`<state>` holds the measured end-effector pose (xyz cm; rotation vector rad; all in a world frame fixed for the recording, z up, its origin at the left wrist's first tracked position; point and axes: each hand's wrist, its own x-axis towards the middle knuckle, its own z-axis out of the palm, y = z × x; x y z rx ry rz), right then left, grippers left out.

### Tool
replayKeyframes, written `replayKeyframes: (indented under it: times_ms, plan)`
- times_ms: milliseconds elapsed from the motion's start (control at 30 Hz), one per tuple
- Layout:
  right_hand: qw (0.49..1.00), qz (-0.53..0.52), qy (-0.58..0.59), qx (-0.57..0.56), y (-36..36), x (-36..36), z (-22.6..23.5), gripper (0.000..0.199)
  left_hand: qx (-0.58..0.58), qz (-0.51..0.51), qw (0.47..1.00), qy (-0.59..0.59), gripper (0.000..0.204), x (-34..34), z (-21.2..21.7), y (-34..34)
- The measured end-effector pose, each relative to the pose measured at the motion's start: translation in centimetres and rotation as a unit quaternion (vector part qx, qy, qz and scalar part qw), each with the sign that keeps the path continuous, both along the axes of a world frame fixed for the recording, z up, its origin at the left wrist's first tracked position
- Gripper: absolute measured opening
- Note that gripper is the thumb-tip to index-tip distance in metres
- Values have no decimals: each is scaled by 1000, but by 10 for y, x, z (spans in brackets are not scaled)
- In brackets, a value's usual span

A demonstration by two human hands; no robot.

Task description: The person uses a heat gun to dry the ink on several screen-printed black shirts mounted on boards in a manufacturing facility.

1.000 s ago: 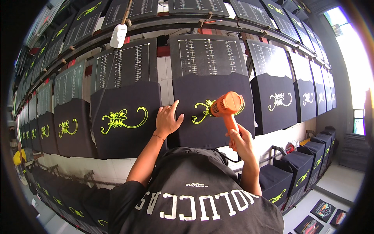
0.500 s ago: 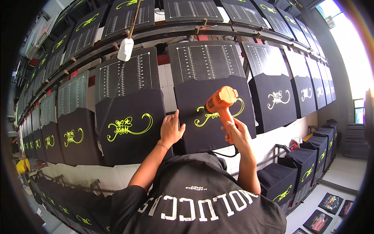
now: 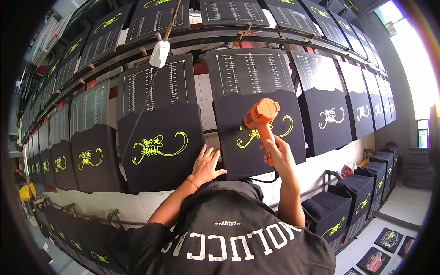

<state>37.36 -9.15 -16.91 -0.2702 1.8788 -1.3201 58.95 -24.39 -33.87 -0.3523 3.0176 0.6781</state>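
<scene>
My right hand (image 3: 280, 155) is wrapped round the handle of an orange heat gun (image 3: 265, 113). The gun hangs over a black garment (image 3: 233, 162) stretched on a flat board, its dark nozzle towards the left. Below it, a neon yellow-green scroll print (image 3: 288, 126) is partly covered by the gun. My left hand (image 3: 206, 166) has its fingers spread and holds nothing. It lies at the gap between this board and the one to the left, close to the right edge of that neighbour's black garment (image 3: 158, 172), which bears the same print.
More boards with black garments (image 3: 94, 137) run off to both sides; those on the right carry white prints (image 3: 331, 118). A white power socket (image 3: 159, 54) dangles on a cord at upper left. Behind runs a dark rail (image 3: 197, 37). Garment-covered boards (image 3: 327, 213) stand at lower right.
My left hand has drawn back nearer to me, its fingers spreading wider. The heat gun has shifted slightly left over the print. The whole view has shifted a little.
</scene>
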Motion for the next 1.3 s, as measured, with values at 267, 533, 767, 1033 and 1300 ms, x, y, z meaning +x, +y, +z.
replayKeyframes:
  times_ms: [267,533,767,1033,1300]
  plan:
    - [999,14,27,20,-9,19,7,24,-20,-31,999,-15,81,0,-6,-2]
    - [999,17,33,26,-10,28,4,25,-2,-41,999,19,66,2,-5,-5]
    - [998,23,40,43,-11,29,3,34,16,-48,998,28,56,5,-5,-7]
    - [997,2,65,38,-12,23,-1,36,22,-49,998,43,54,5,-5,-8]
    - [996,-44,60,46,2,14,0,32,23,-47,997,48,51,4,-4,-8]
